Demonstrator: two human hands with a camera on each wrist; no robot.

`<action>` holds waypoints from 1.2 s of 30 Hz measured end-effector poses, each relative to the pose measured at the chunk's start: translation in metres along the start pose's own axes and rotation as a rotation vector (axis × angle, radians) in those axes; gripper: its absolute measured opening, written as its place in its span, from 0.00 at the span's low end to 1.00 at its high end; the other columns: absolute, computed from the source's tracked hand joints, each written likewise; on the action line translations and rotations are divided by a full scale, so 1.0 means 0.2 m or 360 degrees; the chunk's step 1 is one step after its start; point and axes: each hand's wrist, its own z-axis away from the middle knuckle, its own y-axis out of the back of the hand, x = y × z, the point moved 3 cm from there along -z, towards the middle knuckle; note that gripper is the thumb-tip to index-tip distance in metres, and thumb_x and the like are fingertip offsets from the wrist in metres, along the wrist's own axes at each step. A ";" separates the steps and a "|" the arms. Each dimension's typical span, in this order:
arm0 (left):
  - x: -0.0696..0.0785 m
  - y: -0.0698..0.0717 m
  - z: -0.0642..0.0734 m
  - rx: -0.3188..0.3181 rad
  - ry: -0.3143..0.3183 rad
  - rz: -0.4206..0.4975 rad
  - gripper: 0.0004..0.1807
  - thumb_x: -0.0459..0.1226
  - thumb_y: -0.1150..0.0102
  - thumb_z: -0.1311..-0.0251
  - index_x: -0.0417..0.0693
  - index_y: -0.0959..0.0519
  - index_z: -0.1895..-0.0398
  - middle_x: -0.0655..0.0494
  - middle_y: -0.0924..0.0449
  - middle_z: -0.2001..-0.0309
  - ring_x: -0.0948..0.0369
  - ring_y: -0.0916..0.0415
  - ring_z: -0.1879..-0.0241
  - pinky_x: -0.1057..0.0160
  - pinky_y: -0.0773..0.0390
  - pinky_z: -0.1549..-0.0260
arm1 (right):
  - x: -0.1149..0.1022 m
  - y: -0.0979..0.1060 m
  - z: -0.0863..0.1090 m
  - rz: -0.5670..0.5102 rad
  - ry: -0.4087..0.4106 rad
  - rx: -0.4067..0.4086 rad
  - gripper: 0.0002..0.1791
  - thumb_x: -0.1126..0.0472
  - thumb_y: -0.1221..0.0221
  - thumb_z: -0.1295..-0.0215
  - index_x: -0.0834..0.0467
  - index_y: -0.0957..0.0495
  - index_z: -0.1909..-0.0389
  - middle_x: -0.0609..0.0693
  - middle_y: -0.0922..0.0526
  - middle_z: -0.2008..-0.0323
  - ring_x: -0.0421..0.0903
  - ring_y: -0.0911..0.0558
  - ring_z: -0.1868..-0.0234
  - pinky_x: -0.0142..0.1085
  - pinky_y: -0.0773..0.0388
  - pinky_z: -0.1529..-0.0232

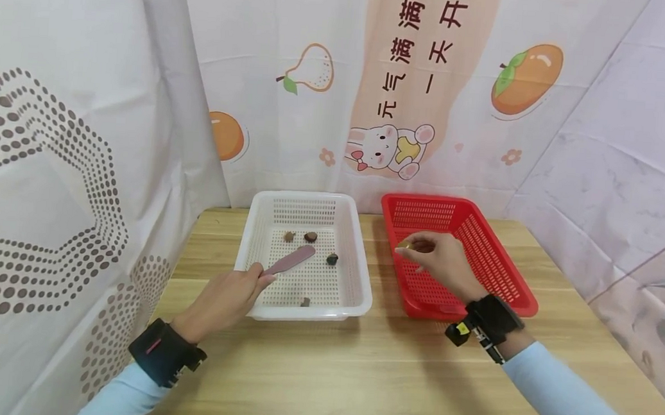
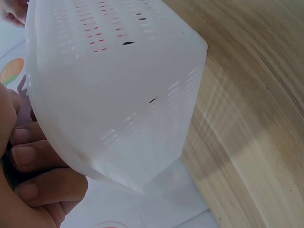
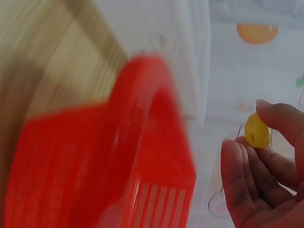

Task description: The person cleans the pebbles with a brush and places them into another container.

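Observation:
My left hand [image 1: 234, 294] grips the handle of a mauve spatula [image 1: 293, 260], its flat blade reaching over the white basket [image 1: 361, 293]. In that basket lie a light brown lump [image 1: 288, 236], a dark brown lump [image 1: 310, 237], a blackish lump [image 1: 332, 259] and a small grey piece [image 1: 305, 302]. Above the left part of the red basket [image 1: 497, 261], my right hand [image 1: 441, 260] pinches a small yellow oval thing [image 3: 257, 130] between thumb and fingertips; a short dark line marks its surface. The left wrist view shows curled fingers [image 2: 52, 187] beside the white basket's outer wall.
Both slotted plastic baskets stand side by side on a wood-grain table [image 1: 320, 380], with a narrow gap between them. Behind them hangs a white curtain [image 1: 291, 134] printed with fruit and a rabbit. More printed cloth [image 1: 49, 200] closes off the left side.

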 end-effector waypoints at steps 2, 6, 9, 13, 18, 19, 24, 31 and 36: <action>0.00 0.00 0.00 0.0001 -0.0001 -0.0009 0.17 0.46 0.51 0.20 0.44 0.30 0.65 0.63 0.44 0.83 0.66 0.44 0.86 0.66 0.46 0.85 | 0.04 0.04 0.00 0.0048 0.0001 0.0022 0.16 0.45 0.29 0.36 0.50 0.14 0.55 0.53 0.11 0.60 0.52 0.14 0.67 0.45 0.16 0.64; -0.01 0.01 0.00 0.0008 -0.0004 -0.0017 0.16 0.46 0.50 0.20 0.44 0.30 0.64 0.62 0.44 0.83 0.65 0.43 0.86 0.66 0.45 0.86 | 0.11 0.11 -0.01 0.0122 0.0005 0.0072 0.19 0.45 0.30 0.35 0.55 0.15 0.53 0.56 0.12 0.60 0.47 0.13 0.71 0.39 0.16 0.65; -0.02 0.01 0.01 0.0011 -0.0007 -0.0018 0.16 0.46 0.50 0.20 0.43 0.30 0.64 0.62 0.44 0.83 0.65 0.43 0.85 0.66 0.45 0.85 | 0.14 0.14 -0.01 0.0170 0.0008 0.0103 0.18 0.49 0.30 0.33 0.58 0.16 0.51 0.56 0.12 0.61 0.46 0.13 0.68 0.35 0.18 0.64; -0.03 0.01 0.01 0.0014 -0.0004 -0.0015 0.16 0.45 0.50 0.20 0.43 0.30 0.64 0.62 0.45 0.83 0.65 0.44 0.85 0.66 0.46 0.85 | 0.19 0.17 -0.03 0.0244 0.0016 0.0137 0.17 0.52 0.30 0.33 0.58 0.16 0.50 0.54 0.13 0.60 0.49 0.14 0.61 0.33 0.19 0.64; -0.04 0.01 0.01 0.0013 0.0001 -0.0013 0.16 0.46 0.52 0.19 0.43 0.31 0.63 0.63 0.46 0.83 0.66 0.46 0.86 0.67 0.47 0.85 | 0.23 0.21 -0.05 0.0282 -0.0007 0.0147 0.21 0.45 0.30 0.35 0.56 0.15 0.51 0.53 0.12 0.58 0.51 0.15 0.56 0.37 0.17 0.61; -0.04 0.01 0.01 0.0012 0.0004 -0.0011 0.16 0.46 0.52 0.19 0.43 0.30 0.63 0.63 0.46 0.83 0.67 0.46 0.86 0.67 0.48 0.85 | 0.23 0.21 -0.05 0.0286 -0.0016 0.0144 0.22 0.43 0.30 0.35 0.56 0.15 0.51 0.53 0.12 0.58 0.51 0.14 0.56 0.39 0.17 0.60; -0.04 0.02 0.02 0.0023 0.0001 -0.0026 0.16 0.46 0.53 0.19 0.43 0.30 0.62 0.63 0.45 0.83 0.67 0.46 0.86 0.67 0.48 0.85 | 0.26 0.24 -0.06 0.0359 -0.0045 0.0158 0.26 0.39 0.32 0.35 0.56 0.15 0.50 0.54 0.11 0.58 0.52 0.13 0.56 0.43 0.15 0.59; -0.04 0.01 0.02 -0.0010 -0.0001 -0.0028 0.16 0.46 0.52 0.19 0.43 0.28 0.62 0.63 0.44 0.83 0.67 0.45 0.86 0.67 0.46 0.85 | 0.31 0.26 -0.09 0.0422 -0.0012 0.0135 0.22 0.46 0.33 0.30 0.60 0.17 0.48 0.58 0.13 0.56 0.56 0.14 0.54 0.44 0.16 0.59; -0.04 0.01 0.01 -0.0006 -0.0006 -0.0022 0.16 0.46 0.53 0.19 0.43 0.28 0.62 0.63 0.44 0.83 0.67 0.45 0.86 0.67 0.46 0.85 | 0.34 0.28 -0.12 0.0502 0.0006 0.0128 0.19 0.51 0.31 0.32 0.63 0.16 0.51 0.58 0.13 0.60 0.54 0.15 0.60 0.42 0.18 0.62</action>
